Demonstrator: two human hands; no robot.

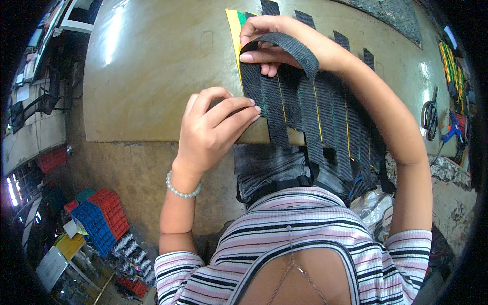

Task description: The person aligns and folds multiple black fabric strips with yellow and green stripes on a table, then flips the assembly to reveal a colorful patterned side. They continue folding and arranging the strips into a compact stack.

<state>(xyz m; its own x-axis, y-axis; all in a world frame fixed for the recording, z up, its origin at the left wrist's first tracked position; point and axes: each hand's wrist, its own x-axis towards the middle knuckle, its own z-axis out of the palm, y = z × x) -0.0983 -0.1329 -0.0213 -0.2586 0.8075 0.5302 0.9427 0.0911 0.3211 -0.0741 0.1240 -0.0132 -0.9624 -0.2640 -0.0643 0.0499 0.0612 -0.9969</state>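
Observation:
Several black woven straps (308,109) lie side by side in front of me, hanging over the near table edge, with thin yellow and green lines between them. A yellow strip (234,30) with some green beside it shows along their left side. My right hand (267,43) is closed on a black strap whose length bends in a loop over the fingers. Lower down, my left hand (206,127) has its fingertips pinched at the left edge of the leftmost strap. What lies under those fingertips is hidden.
Scissors (430,117) with black handles lie at the table's right side, near a blue tool (452,129). Yellow-green strips (451,71) sit at the far right. Blue and red woven goods (101,218) stand on the floor at lower left. The table (152,91) has a near edge.

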